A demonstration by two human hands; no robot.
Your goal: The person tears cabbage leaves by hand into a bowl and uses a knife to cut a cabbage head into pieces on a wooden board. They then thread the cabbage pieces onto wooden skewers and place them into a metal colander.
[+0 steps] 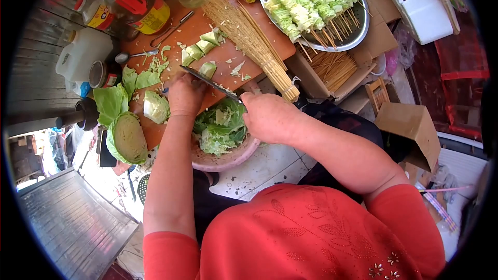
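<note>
My right hand (271, 117) is closed round the handle of a kitchen knife (213, 84). Its dark blade slants up and left over the orange board (236, 46). Right behind the blade my left hand (185, 95) is bent down at the board with fingers curled together; whatever lies under them is hidden. A cut cabbage chunk (208, 69) sits just across the blade, and more cabbage pieces (195, 52) form a row beyond it. Left of my left hand are a cabbage wedge (156, 107), a cut cabbage half (127, 138) and loose cabbage leaves (110, 105).
Below the board's edge stands a pink basin (236, 159) of cabbage scraps. A straw whisk broom (254, 46) lies along the board's right. Beyond it are a metal colander (358, 31) with cabbage skewers and a carton of sticks (334, 70). Bottles (136, 5) crowd the back left.
</note>
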